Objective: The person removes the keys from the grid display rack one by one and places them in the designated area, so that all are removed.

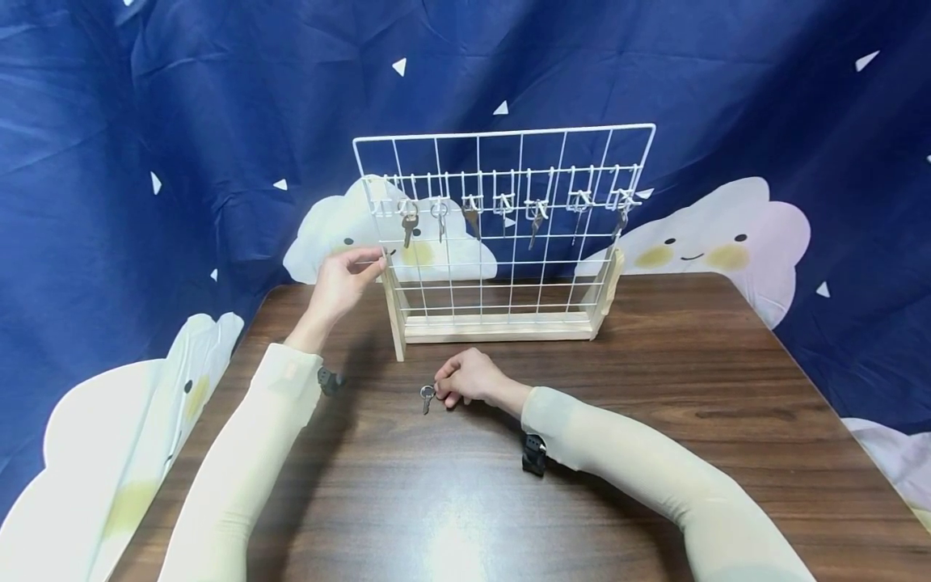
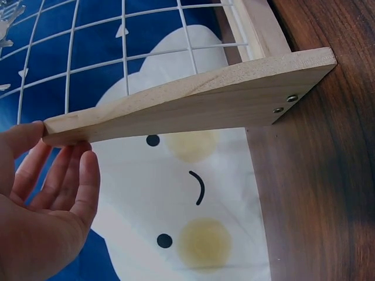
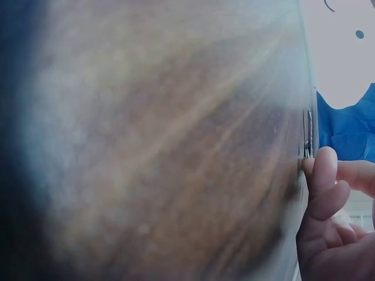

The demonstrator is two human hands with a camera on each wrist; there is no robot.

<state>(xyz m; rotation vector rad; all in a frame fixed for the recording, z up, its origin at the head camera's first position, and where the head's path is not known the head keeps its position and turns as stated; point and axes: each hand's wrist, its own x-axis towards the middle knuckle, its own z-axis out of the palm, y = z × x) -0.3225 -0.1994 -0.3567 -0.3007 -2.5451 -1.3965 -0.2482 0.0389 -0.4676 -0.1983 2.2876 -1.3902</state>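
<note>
At the left end of a white wire rack (image 1: 502,267), my left hand (image 1: 342,279) grips the tip of the wooden side support (image 2: 193,102) between thumb and fingers. A small metal key on a ring (image 1: 427,396) is at the tabletop in front of the rack. My right hand (image 1: 469,378) is low over the table, thumb and index finger pinching the ring's right edge. In the right wrist view the key (image 3: 309,134) shows edge-on at the fingertips (image 3: 325,164).
Several keys hang from hooks along the rack's upper bar, among them a brownish key (image 1: 409,226) near the left end. The rack stands in a light wooden base (image 1: 498,327) on the dark wooden table (image 1: 655,388). Behind hangs a blue cloth (image 1: 254,97) with clouds.
</note>
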